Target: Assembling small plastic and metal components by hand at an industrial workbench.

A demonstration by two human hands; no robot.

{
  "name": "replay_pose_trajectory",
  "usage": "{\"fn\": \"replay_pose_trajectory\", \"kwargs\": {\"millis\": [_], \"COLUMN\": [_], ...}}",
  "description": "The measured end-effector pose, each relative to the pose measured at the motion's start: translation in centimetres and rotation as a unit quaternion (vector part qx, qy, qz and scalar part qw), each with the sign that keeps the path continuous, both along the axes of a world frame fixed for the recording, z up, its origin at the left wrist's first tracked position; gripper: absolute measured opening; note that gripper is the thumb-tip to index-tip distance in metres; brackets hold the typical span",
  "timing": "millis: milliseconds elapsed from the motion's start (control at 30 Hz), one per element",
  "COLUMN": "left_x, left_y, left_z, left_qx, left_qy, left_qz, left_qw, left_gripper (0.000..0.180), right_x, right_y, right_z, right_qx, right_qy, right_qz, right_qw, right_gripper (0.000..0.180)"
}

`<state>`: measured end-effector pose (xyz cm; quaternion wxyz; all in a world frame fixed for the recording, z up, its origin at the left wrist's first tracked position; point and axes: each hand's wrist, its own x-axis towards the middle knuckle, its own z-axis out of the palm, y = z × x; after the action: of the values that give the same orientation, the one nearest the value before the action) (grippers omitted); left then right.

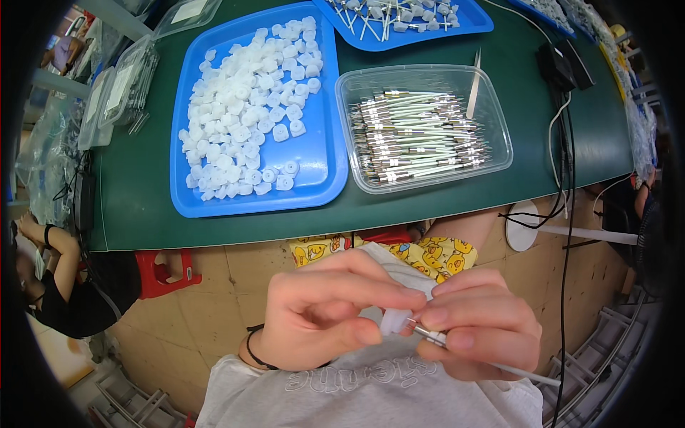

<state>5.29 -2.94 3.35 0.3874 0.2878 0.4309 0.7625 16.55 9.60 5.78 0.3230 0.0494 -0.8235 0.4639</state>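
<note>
Close to my body, my left hand (307,307) pinches a small translucent white plastic cap (393,322) between thumb and fingers. My right hand (492,324) grips a thin rod with a metal end (430,334) and a white tube (529,374) trailing out to the right. The metal end points at the cap, and fine tips lie at its opening; whether they are inside it I cannot tell. On the table, a blue tray (311,187) bears a heap of similar white caps (239,107). Beside it, a clear plastic box (435,184) holds many metal-ended rods (421,132).
Tweezers (474,89) lean in the clear box. Another blue tray (474,28) at the far edge holds rods with caps on. Clear lidded boxes (128,82) stand at the left. Black cables (566,157) hang at the right. A person (61,278) sits at the left by a red stool (164,271).
</note>
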Motion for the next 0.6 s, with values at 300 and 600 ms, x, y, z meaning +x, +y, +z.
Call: {"fn": "replay_pose_trajectory", "kwargs": {"millis": [300,600], "left_x": [-0.1,-1.0], "left_y": [-0.1,-0.1], "left_z": [0.2,1.0], "left_qx": [-0.040,-0.054], "left_qy": [0.054,0.102], "left_qz": [0.008,-0.036], "left_qw": [0.998,0.993], "left_gripper": [0.040,0.037], "right_x": [0.0,-0.5], "right_y": [0.2,-0.3], "right_z": [-0.7,-0.2], "right_qx": [-0.004,-0.128], "right_qy": [0.016,0.033], "right_qz": [-0.007,-0.057], "right_qw": [1.000,0.990], "right_gripper": [0.036,0.027]}}
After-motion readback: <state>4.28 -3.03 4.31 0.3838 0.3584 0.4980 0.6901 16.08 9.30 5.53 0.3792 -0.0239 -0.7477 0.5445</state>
